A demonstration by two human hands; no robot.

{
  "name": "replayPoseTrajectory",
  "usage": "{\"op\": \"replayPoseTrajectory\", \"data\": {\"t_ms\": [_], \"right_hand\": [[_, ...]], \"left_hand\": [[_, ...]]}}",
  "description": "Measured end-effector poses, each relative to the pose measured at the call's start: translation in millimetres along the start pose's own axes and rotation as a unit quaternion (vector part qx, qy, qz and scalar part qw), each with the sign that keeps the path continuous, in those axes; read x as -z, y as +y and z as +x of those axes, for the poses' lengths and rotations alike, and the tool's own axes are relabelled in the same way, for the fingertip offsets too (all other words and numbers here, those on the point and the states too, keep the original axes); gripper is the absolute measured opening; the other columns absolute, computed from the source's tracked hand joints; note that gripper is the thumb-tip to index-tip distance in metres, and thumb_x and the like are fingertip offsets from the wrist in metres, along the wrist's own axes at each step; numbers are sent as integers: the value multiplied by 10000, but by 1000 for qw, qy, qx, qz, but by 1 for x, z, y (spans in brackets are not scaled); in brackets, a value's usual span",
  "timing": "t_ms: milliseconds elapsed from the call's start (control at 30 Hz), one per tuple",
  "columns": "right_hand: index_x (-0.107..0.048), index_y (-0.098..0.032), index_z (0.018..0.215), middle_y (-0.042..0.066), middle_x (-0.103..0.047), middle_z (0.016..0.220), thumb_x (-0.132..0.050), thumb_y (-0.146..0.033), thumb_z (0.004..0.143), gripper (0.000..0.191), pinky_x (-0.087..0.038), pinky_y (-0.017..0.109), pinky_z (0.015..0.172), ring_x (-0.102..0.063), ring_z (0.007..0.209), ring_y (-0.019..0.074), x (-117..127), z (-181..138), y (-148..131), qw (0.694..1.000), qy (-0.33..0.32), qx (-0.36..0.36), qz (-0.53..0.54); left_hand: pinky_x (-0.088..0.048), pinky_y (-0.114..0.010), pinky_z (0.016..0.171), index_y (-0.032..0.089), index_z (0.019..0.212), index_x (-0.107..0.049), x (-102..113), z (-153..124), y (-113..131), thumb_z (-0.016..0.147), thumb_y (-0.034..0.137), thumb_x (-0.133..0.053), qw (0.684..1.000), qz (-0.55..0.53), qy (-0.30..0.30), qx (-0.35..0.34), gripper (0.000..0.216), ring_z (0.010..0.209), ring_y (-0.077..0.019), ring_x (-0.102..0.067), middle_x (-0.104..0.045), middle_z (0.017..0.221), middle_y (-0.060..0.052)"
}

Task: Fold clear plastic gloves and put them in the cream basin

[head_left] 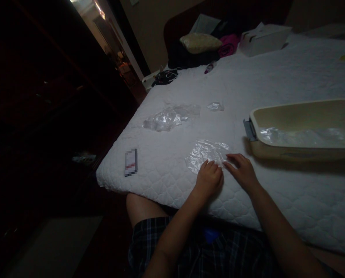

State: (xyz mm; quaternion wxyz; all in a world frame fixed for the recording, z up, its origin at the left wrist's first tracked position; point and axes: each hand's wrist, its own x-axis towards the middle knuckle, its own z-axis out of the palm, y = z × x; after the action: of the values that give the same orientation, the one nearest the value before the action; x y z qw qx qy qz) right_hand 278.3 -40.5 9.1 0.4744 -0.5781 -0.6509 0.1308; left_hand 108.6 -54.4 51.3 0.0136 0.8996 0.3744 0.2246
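Note:
A clear plastic bag point(204, 151) lies spread on the white quilted mattress in front of me. My left hand point(210, 177) rests on its near edge, palm down, with the fingers stretched forward over the plastic. Just to the right, my right hand point(243, 170) is at the bag's right side, thumb and fingertips parted around its edge. Farther back are a larger crumpled clear plastic bag point(168, 117) and a small folded piece of clear plastic point(215, 106).
On the right stands a cream plastic bin point(294, 151) with a grey latch point(249, 129) and clear plastic inside. A pixelated flat item point(131, 162) lies near the mattress's left corner. At the back are a white box point(263, 40), a beige pillow point(200, 42) and a small bottle point(209, 68).

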Motion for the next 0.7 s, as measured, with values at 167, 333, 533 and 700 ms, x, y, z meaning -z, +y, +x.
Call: {"op": "replayPoseTrajectory", "data": {"t_ms": [167, 333, 533, 700], "right_hand": [[-589, -229, 932, 67, -578, 925, -549, -315, 818, 148, -476, 387, 768, -562, 860, 218, 3, -3, -9, 998, 42, 34, -36], [-572, -218, 892, 42, -561, 840, -536, -308, 828, 116, -470, 326, 662, -539, 668, 161, 1, 0, -16, 998, 32, 31, -39], [-595, -211, 825, 33, -604, 793, -600, -391, 777, 187, -472, 312, 625, -559, 629, 154, -3, 6, -14, 999, 36, -19, 2], [-638, -204, 797, 18, -650, 687, -649, -434, 709, 247, -493, 311, 590, -605, 608, 172, -3, 4, -9, 989, -23, -109, 95]], "left_hand": [[-357, -476, 997, 142, 962, -567, -1, 1, 4, 888, 260, -412, 998, 36, 1, 48, 208, 1078, -227, -515, -607, 1001, -110], [-421, -417, 895, 140, 849, -579, -1, 5, 5, 880, 237, -411, 999, 34, 0, 13, 196, 945, -212, -546, -593, 921, -105], [-384, -413, 921, 137, 845, -590, -5, 1, 3, 892, 252, -392, 999, 29, -22, -11, 233, 922, -199, -545, -604, 924, -97], [-329, -422, 983, 150, 897, -580, -2, -2, 1, 880, 258, -406, 998, 39, -47, -21, 205, 915, -194, -541, -607, 883, -65]]}}
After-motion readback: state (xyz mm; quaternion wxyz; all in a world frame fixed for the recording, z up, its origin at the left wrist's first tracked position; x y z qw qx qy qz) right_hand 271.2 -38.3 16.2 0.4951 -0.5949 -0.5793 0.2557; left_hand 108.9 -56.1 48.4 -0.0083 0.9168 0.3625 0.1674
